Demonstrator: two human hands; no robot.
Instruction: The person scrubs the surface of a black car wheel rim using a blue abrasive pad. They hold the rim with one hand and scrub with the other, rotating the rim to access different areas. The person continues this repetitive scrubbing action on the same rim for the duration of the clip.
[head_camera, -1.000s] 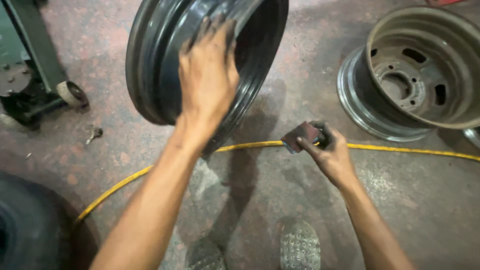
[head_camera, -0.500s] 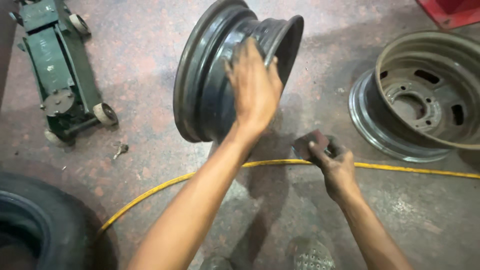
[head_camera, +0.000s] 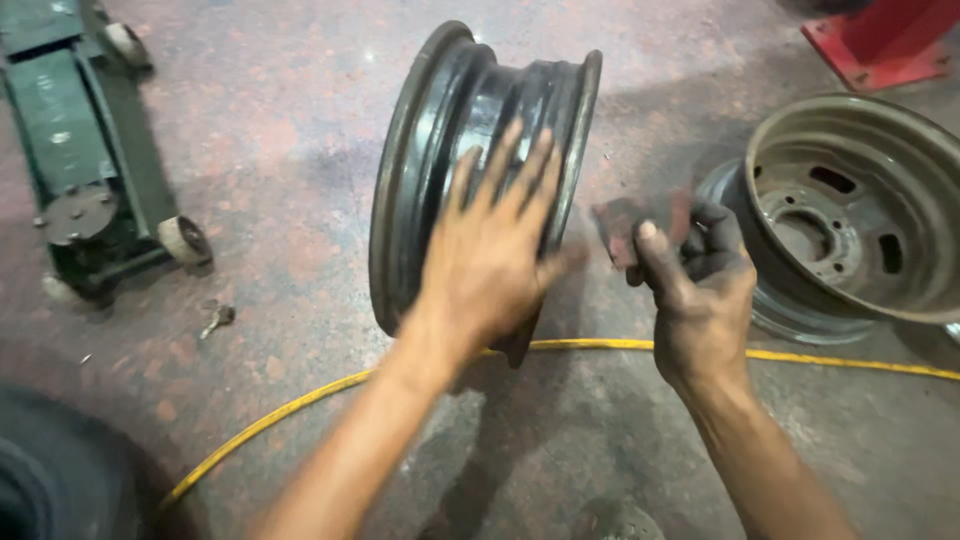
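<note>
Rim (head_camera: 440, 150) stands on edge at scene centre; left hand (head_camera: 490, 260) lies flat on it, fingers spread. Right hand (head_camera: 700, 290), just right, pinches an abrasive pad (head_camera: 630, 222) near the rim's edge.

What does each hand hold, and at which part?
The right hand pinches a small reddish pad at its right edge. The left hand lies flat on the upright black rim, not gripping it.

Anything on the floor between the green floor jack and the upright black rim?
In the head view, a small metal piece lies on bare concrete between the floor jack and the black rim that the left hand steadies.
</note>
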